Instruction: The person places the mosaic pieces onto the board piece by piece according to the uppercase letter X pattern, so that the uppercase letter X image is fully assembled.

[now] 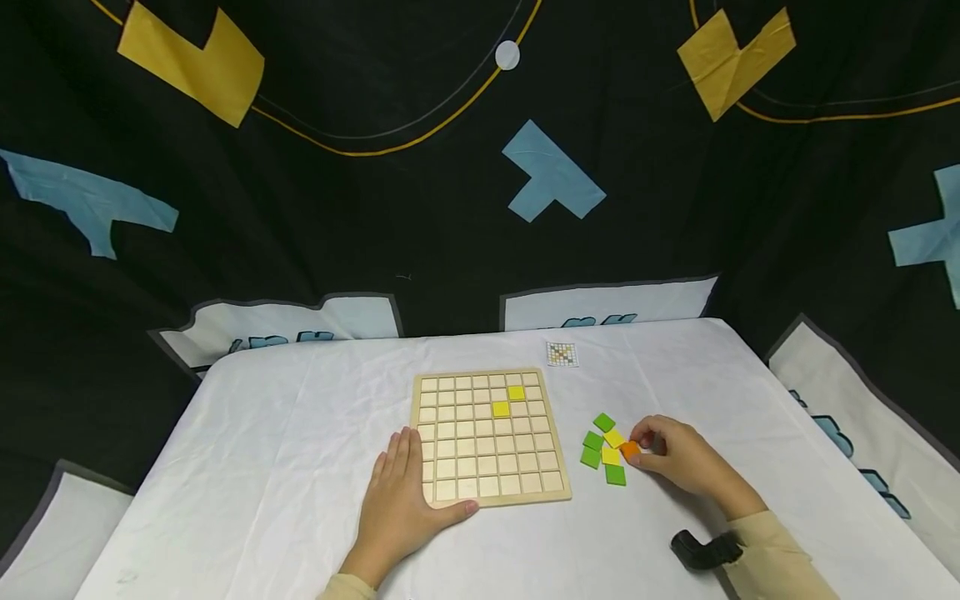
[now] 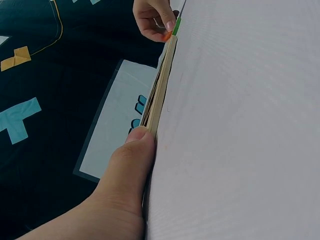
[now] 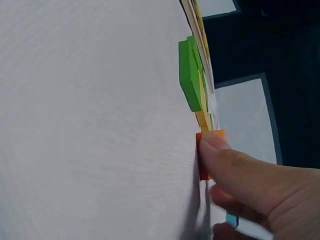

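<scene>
A square wooden grid board (image 1: 525, 501) lies on the white-covered table, with two yellow tiles (image 1: 501, 409) set diagonally in its upper right cells. My left hand (image 1: 396, 504) rests at the board's lower left corner, fingers straight along the left side and thumb on the front edge. To the right of the board, my right hand (image 1: 678, 454) pinches an orange tile (image 3: 204, 167) between thumb and fingers, close over the table. Just left of that tile lie several green tiles (image 1: 616, 475) and two loose yellow tiles (image 1: 611, 456).
A small printed card (image 1: 562, 355) with a coloured grid pattern lies beyond the board's far right corner. A black strap end (image 1: 705, 552) sticks out at the right sleeve. Behind the table hangs a black curtain (image 1: 420, 233) with yellow and blue shapes.
</scene>
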